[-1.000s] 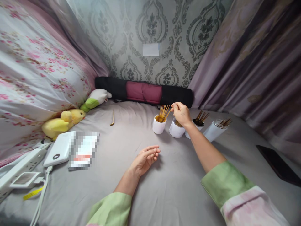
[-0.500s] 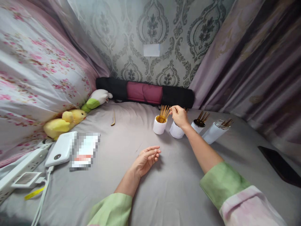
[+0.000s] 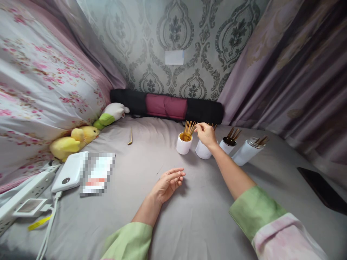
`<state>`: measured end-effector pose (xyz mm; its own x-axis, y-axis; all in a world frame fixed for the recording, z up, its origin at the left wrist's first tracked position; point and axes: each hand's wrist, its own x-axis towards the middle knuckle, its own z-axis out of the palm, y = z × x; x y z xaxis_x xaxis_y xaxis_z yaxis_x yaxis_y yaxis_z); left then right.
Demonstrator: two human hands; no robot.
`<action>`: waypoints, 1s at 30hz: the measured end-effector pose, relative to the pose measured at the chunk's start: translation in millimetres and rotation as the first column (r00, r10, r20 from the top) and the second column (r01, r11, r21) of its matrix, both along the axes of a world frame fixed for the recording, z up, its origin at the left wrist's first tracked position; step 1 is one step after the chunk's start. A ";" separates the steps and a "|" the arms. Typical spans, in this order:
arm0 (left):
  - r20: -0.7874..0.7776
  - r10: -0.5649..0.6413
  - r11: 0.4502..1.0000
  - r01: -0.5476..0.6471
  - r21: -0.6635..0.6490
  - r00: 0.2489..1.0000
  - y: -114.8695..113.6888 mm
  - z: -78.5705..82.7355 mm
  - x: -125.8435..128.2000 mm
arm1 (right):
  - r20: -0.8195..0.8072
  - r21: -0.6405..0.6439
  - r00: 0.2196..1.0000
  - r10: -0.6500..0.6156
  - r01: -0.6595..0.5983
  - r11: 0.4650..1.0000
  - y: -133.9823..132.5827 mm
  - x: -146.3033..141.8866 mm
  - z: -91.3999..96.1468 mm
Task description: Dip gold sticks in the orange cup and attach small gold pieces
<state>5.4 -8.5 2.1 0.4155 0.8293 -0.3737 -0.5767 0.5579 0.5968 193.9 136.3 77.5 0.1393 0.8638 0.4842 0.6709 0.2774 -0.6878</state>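
Observation:
My right hand [image 3: 206, 134] is closed in a pinch at the top of a thin brown stick [image 3: 193, 128] that leans out of the leftmost white-wrapped container [image 3: 184, 147]. Several more yellowish-brown sticks stand in that container. Just under my right hand is a second white container [image 3: 203, 151], its opening mostly hidden. To its right, a third white container [image 3: 227, 147] with a dark inside and a clear-rimmed, tilted-looking jar [image 3: 246, 153] hold darker sticks. My left hand [image 3: 168, 186] lies on the grey sheet with fingers loosely bent and apart, holding nothing.
A thin gold-coloured stick with a bent end [image 3: 131, 137] lies farther left on the sheet. Plush toys [image 3: 73, 141], a white power bank [image 3: 70, 171], a power strip [image 3: 32, 193] and cables line the left. A black phone [image 3: 322, 189] lies right; a black-and-maroon roll [image 3: 166, 105] spans the back.
Almost nothing differs. My right hand has shifted very slightly left and down, still pinching at the stick; my left hand has stayed in place.

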 end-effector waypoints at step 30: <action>-0.003 0.006 1.000 -0.006 -0.009 1.000 -0.8 2.4 0.3 | -0.012 -0.020 1.000 -0.013 0.013 1.000 -3.0 1.8 -3.5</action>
<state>5.7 -9.2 4.5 0.4088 0.8284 -0.3829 -0.5783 0.5598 0.5935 195.7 133.3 74.0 0.1565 0.8713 0.4652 0.6658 0.2549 -0.7012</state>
